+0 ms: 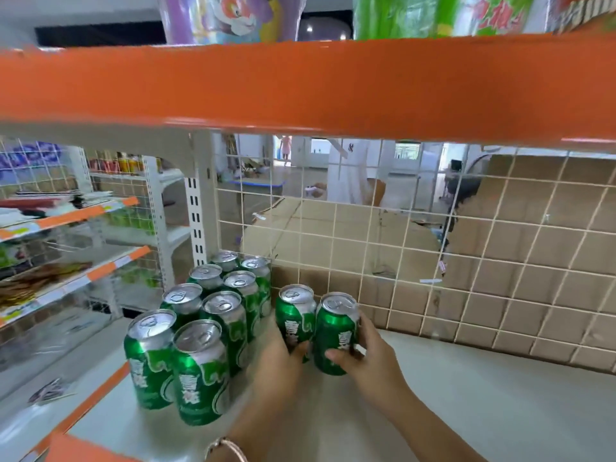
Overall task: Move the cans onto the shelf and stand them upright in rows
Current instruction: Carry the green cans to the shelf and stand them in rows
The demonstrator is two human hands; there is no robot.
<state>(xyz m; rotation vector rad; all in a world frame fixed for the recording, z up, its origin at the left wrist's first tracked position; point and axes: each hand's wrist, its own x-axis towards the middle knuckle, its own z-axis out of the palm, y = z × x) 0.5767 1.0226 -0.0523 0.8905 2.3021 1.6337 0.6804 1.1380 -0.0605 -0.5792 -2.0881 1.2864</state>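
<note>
Several green cans with silver tops stand upright in two rows [203, 328] on the left part of the white shelf [483, 405]. To their right stand two more green cans, close to the wire back. My left hand [276, 365] grips the left one of them [295, 313] low on its side. My right hand [370, 358] grips the right one [335, 331], thumb across its front and fingers behind it. Both cans are upright and sit on or just above the shelf.
A white wire grid [433, 248] backs the shelf, with brown cardboard boxes [533, 261] behind it. An orange shelf edge [300, 85] hangs overhead. More shelving with goods [66, 235] stands at the left. A person in white [353, 175] is beyond the grid.
</note>
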